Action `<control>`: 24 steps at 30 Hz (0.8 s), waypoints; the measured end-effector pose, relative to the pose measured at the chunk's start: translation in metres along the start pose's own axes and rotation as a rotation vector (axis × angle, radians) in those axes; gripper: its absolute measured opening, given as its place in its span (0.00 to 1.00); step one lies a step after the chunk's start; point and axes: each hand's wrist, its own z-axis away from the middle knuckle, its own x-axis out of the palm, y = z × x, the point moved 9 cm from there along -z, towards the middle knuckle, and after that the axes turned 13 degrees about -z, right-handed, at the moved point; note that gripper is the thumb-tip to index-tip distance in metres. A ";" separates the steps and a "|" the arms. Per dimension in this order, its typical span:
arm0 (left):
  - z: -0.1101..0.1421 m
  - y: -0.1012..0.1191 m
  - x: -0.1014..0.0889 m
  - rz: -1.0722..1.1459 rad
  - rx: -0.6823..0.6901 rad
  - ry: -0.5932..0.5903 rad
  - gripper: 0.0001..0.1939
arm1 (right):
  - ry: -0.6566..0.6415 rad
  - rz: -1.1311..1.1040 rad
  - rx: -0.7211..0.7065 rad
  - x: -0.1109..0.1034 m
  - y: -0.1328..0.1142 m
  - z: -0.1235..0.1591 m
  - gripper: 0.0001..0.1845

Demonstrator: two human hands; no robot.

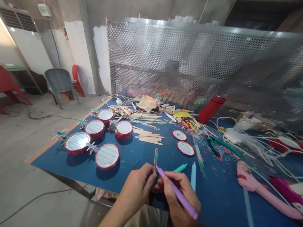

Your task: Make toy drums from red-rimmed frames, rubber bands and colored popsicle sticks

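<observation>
Between the fingers of my left hand [140,183] a wooden craft stick [156,155] stands upright, partly coloured pink and green. My right hand [181,195] grips a purple marker [178,193], its tip touching or very near the stick's edge. A teal marker [181,168] and a light blue marker [193,176] lie just beyond my right hand. Ahead is a small pile of plain craft sticks [150,138]. To the left stand several round red-rimmed toy banjos, one of them a near banjo [107,156] with a coloured neck.
Two red-rimmed discs [185,148] lie right of the sticks. Further right are green-handled pliers [224,146], a pink glue gun [260,189] and tangled white cables. A red bottle [211,109] stands near the perforated metal panel [201,56] at the back.
</observation>
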 end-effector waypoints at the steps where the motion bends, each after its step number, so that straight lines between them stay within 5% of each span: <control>1: 0.000 0.000 0.000 -0.003 0.000 0.003 0.10 | 0.003 0.002 0.001 0.000 0.000 0.000 0.11; 24: 0.001 0.000 -0.002 -0.024 -0.010 0.013 0.10 | 0.004 0.036 0.014 0.001 -0.002 0.000 0.11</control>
